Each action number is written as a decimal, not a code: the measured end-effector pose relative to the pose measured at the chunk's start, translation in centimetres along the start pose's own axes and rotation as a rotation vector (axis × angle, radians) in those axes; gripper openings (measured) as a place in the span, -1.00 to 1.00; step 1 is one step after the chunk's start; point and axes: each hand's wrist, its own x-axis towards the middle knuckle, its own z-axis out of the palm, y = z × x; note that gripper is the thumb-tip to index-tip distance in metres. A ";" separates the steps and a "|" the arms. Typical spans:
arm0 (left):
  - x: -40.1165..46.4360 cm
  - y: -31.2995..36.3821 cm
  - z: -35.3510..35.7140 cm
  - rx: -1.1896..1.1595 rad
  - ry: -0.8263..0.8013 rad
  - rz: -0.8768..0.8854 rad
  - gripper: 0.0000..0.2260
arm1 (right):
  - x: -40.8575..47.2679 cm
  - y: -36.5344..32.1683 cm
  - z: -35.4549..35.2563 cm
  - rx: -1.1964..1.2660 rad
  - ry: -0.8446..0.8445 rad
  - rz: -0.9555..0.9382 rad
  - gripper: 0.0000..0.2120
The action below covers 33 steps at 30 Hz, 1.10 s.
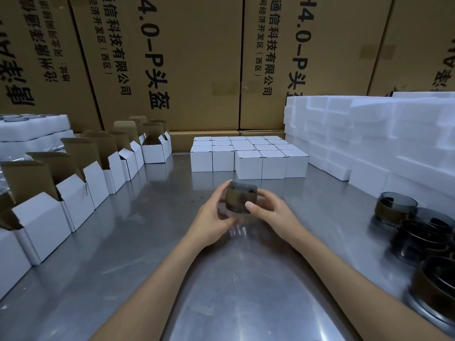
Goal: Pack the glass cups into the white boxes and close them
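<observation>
A smoky glass cup (240, 198) with a brown paper band hangs just above the steel table (152, 242) at its middle. My left hand (213, 214) grips its left side, and my right hand (269, 212) grips its right side with the thumb across the front. Along the left edge runs a row of open white boxes (46, 217) with brown flaps standing up. Closed white boxes (248, 156) sit in a block at the back centre. More banded glass cups (418, 232) cluster at the right edge.
White foam blocks (374, 139) are stacked at the back right. Foam trays (32, 129) holding more cups stand at the far left. Large brown cartons (197, 57) wall off the back of the table.
</observation>
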 end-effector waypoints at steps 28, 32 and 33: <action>0.2 1.2 -0.6 -0.012 0.095 -0.342 -0.32 | -0.5 -1.0 -0.1 -0.089 -0.123 0.207 -0.17; -0.3 1.2 -1.2 -0.130 0.054 -0.192 -0.69 | -0.6 -1.0 -0.6 0.038 -0.085 0.153 -0.65; -0.4 1.1 -1.4 -0.147 0.037 -0.161 -0.72 | -0.6 -0.9 -0.7 0.060 -0.079 0.136 -0.67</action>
